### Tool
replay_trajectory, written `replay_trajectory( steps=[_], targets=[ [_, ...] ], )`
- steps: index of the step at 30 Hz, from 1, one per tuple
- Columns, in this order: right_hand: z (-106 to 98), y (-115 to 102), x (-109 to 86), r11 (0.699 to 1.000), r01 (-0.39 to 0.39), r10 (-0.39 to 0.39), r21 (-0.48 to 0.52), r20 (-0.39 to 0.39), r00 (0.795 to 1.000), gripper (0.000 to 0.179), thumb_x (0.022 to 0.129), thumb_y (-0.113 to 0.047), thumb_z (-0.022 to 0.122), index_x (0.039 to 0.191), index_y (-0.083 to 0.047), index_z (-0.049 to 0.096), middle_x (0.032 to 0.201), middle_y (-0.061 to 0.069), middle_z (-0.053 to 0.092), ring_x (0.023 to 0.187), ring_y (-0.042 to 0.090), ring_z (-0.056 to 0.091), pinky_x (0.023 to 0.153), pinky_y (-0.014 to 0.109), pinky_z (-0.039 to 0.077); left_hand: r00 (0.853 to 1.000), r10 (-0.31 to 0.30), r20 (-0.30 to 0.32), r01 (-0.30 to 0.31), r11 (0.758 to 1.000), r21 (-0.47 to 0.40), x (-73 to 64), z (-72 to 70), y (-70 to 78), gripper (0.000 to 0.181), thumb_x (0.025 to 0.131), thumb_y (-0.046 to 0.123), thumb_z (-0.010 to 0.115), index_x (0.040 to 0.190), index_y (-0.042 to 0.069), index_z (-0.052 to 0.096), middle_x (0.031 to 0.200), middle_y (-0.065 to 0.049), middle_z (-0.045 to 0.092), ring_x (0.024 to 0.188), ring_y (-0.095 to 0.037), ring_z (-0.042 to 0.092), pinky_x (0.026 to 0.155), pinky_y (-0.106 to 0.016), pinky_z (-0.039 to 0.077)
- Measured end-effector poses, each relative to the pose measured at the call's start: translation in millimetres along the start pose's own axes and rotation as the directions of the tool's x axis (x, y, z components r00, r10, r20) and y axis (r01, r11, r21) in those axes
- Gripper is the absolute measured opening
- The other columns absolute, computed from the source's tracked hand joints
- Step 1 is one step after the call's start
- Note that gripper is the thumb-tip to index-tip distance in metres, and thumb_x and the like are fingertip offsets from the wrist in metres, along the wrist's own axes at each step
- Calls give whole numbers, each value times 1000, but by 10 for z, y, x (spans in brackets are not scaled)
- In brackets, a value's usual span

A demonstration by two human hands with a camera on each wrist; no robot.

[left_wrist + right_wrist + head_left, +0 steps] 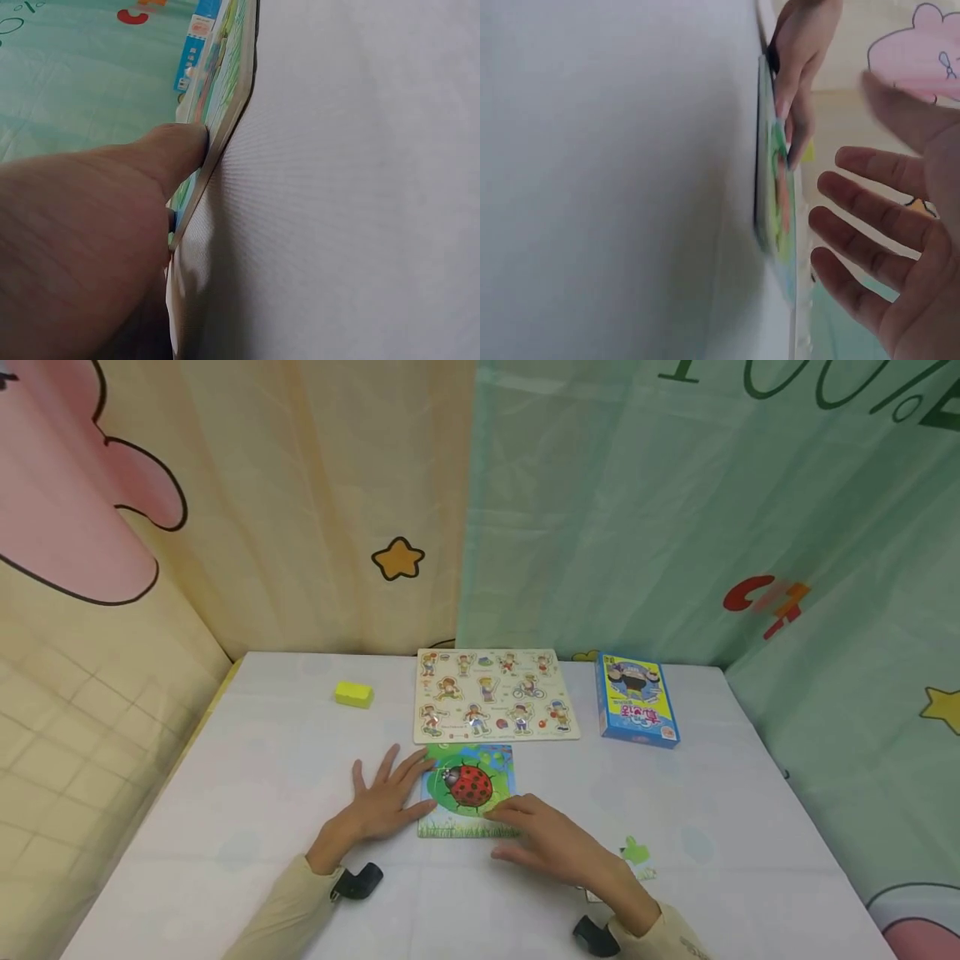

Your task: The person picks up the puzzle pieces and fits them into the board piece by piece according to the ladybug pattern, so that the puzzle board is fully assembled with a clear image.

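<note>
The ladybird puzzle (470, 786) lies between the hands — left hand (384, 806) spread at its left edge, right hand (552, 842) loosely spread, partly hiding its right — right wrist (628, 897) covers most of a pale item (592, 897)

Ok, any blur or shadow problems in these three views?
Head: fairly evenly lit, ladybug board clear; left wrist: soft shadow on the white cloth by the ladybug board's edge; right wrist: greyer, ladybug board soft, right hand blurred at the thumb tip.
</note>
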State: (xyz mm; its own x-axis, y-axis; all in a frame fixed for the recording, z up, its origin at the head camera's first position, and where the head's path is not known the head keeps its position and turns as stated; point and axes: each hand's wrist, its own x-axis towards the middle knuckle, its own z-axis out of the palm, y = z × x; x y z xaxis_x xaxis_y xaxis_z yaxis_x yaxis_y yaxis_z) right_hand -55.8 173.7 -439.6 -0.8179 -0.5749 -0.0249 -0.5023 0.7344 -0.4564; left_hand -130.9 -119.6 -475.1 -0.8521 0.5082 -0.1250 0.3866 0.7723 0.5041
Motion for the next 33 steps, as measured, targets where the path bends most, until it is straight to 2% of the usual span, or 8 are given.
replay_trajectory(
  steps=[4, 8, 11, 14, 20, 24, 27, 33],
  targets=[
    [1, 184, -306, 997, -62, 62, 41, 4, 998, 44, 100, -48, 56, 136, -23, 62, 132, -10, 59, 125, 13, 52, 105, 40, 48, 1000, 1, 7, -1, 1000, 0, -7, 5, 5, 68, 100, 49, 53, 157, 18, 33, 168, -5, 18, 153, -46, -2, 106, -80, -12],
    [22, 369, -588, 996, -84, 85, 27, -32, 996, 42, 100, -43, 59, 138, -24, 60, 135, -11, 57, 124, 12, 49, 102, 42, 49, 1000, 1, 7, -1, 1000, 6, -3, 26, -6, 68, 100, 50, 53, 157, 19, 33, 168, -4, 18, 154, -45, -2, 106, -80, -12],
    [11, 465, -753, 992, -122, 123, 16, -54, 991, 44, 98, -41, 61, 139, -26, 60, 137, -11, 55, 124, 13, 48, 100, 44, 49, 1000, 4, 1, -4, 1000, 7, 3, 34, -15, 68, 100, 50, 54, 156, 19, 33, 168, -5, 18, 154, -45, -1, 106, -80, -12],
    [-35, 515, -876, 984, -173, 174, 34, -24, 985, 47, 98, -44, 60, 141, -26, 57, 141, -8, 53, 127, 17, 46, 101, 49, 48, 1000, 3, 3, -3, 1000, 10, 8, 34, -19, 68, 100, 50, 54, 157, 18, 33, 168, -5, 18, 154, -45, -2, 106, -80, -12],
    [-171, 548, -998, 954, -279, 268, 111, 104, 958, 62, 90, -61, 63, 143, -31, 54, 148, -7, 47, 136, 26, 45, 108, 47, 46, 1000, -4, 1, 4, 1000, 5, 17, 23, -15, 68, 100, 49, 54, 157, 18, 33, 168, -5, 18, 154, -45, -2, 106, -80, -13],
    [-214, 572, -1032, 944, -298, 274, 143, 164, 948, 67, 81, -63, 72, 140, -37, 55, 152, -6, 44, 139, 30, 43, 110, 43, 45, 1000, -3, 4, 3, 1000, 5, 19, 22, -14, 68, 100, 49, 54, 157, 18, 33, 168, -5, 18, 154, -45, -2, 106, -80, -13],
    [-214, 584, -1063, 949, -279, 252, 146, 178, 951, 64, 80, -59, 75, 138, -40, 57, 155, -5, 41, 141, 33, 40, 111, 39, 44, 1000, -2, 7, 2, 1000, 8, 20, 29, -17, 68, 100, 50, 54, 157, 18, 33, 168, -5, 18, 154, -45, -3, 106, -80, -13],
    [-201, 603, -1104, 969, -205, 187, 137, 128, 974, 55, 83, -46, 78, 134, -36, 62, 155, -2, 42, 140, 35, 40, 111, 33, 44, 1000, -2, 4, 2, 1000, 6, 16, 31, -17, 68, 100, 49, 53, 157, 18, 33, 168, -5, 18, 154, -45, -2, 107, -80, -12]
  ],
)
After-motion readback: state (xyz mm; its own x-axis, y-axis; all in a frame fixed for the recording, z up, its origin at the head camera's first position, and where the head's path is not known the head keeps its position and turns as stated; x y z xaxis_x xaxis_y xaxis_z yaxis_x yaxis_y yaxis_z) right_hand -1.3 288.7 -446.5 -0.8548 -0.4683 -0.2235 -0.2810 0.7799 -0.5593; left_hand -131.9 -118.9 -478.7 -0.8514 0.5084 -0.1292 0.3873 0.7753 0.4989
